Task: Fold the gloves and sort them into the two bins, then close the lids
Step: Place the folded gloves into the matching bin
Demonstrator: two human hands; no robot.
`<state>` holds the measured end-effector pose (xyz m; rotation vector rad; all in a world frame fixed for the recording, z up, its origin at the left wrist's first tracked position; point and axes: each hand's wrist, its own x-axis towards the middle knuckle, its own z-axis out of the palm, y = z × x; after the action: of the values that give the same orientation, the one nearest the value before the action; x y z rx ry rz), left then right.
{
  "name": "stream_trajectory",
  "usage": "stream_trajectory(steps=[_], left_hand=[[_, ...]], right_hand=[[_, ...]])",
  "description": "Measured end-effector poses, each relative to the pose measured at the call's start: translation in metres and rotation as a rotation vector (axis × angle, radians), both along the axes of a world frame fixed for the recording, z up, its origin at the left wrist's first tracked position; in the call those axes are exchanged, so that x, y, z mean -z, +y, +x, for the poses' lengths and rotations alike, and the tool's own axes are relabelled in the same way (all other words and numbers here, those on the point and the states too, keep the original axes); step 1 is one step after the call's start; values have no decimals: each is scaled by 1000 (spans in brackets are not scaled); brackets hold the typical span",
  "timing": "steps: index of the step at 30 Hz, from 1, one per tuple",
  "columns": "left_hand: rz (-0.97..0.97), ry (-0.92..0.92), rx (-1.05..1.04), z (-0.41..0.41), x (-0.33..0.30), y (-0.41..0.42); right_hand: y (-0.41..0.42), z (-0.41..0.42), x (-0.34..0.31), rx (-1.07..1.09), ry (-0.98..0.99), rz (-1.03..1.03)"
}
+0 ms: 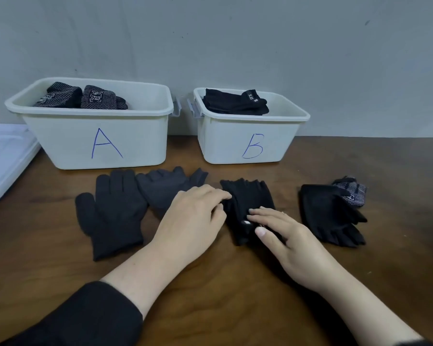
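Both forearms reach in from six o'clock and converge toward twelve. The left hand, in a dark sleeve, lies palm down with fingers curled toward three o'clock. The right hand lies flat, fingers straight, pointing toward ten o'clock.

Two bare hands and forearms of one person, seen from above. The left hand wears no glove, ring or watch; its forearm emerges from a black long sleeve of plain matte fabric, pushed back from the wrist. The right hand is likewise unadorned, with short, unpainted nails; a sliver of dark sleeve shows at the lower right frame edge.
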<state>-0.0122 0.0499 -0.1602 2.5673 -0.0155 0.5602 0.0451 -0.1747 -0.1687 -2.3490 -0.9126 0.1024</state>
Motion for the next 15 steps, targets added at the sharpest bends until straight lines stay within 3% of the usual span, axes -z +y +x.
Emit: stream_trajectory(steps=[4,7,10,15], left_hand=[[177,145,89,-2,1,-8],[217,187,85,-1,3,-8],[230,198,92,1,4,-8],[244,186,104,1,5,-6]], right_hand=[[2,3,0,37,44,110],[7,16,-7,280,84,260],[14,35,-22,469,237,236],[30,58,-38,488,482,176]])
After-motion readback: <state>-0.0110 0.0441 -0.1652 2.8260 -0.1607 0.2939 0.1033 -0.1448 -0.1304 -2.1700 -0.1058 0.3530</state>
